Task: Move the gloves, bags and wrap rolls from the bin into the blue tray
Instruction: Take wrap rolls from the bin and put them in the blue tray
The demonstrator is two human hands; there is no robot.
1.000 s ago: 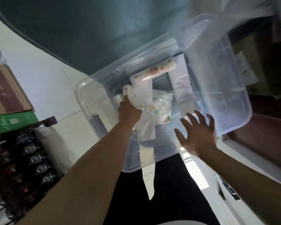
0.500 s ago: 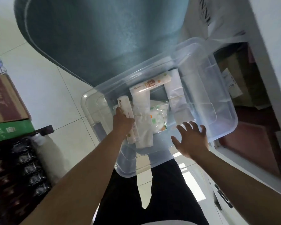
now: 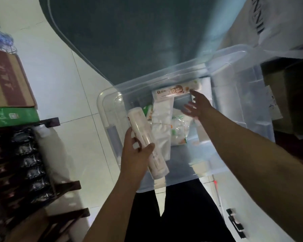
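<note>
A clear plastic bin point(image 3: 110, 109) stands on the floor in front of me. My left hand point(image 3: 136, 152) grips a white wrap roll point(image 3: 145, 138), lifted over the bin's near left corner. Inside the bin, my right hand point(image 3: 198, 106) is spread open, its fingertips just below a second wrap roll point(image 3: 175, 90) with orange print lying along the far wall. Between the hands lie a white bag pack point(image 3: 162, 123) and a clear packet with green print point(image 3: 179, 130). A large dark blue tray point(image 3: 138, 35) fills the view beyond the bin.
Cardboard boxes point(image 3: 7, 84) and a dark wooden rack with packaged bottles point(image 3: 24, 163) stand on the left. A white printed bag point(image 3: 269, 21) and brown boxes point(image 3: 290, 95) sit at the right. White tiled floor point(image 3: 59, 75) lies between the rack and the bin.
My left hand has lifted the white roll up and toward the bin's near left corner. My right hand moved from the near rim forward into the bin, up to the printed roll.
</note>
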